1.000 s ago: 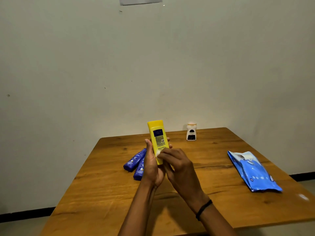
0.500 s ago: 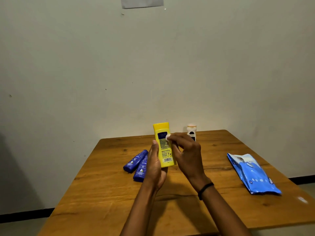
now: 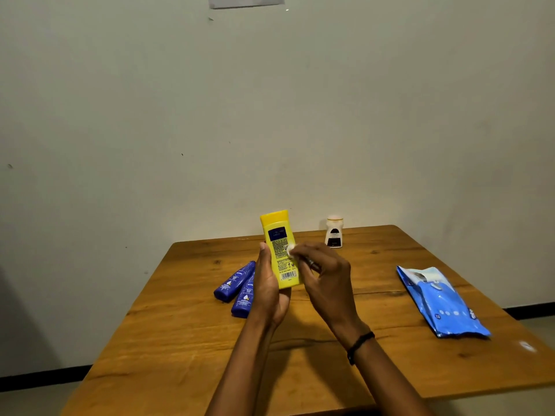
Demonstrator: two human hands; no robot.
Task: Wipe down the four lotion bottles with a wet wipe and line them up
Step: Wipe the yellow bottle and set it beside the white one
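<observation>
My left hand [image 3: 270, 291] grips a yellow lotion bottle [image 3: 280, 246] upright above the wooden table [image 3: 180, 340], its back label facing me. My right hand [image 3: 326, 276] pinches a small white wet wipe [image 3: 290, 250] and presses it against the bottle's right side, at mid-label. Two dark blue lotion bottles [image 3: 232, 280] [image 3: 244, 298] lie side by side on the table left of my hands. A small white bottle [image 3: 334, 232] with a dark label stands upright near the table's far edge.
A blue wet wipe pack [image 3: 441, 301] lies flat on the right part of the table. A pale wall rises right behind the table's far edge. A black band is on my right wrist.
The right hand with the wipe slid up the yellow bottle from its lower part to near the top, then came back down to mid-label. The left hand kept the bottle upright.
</observation>
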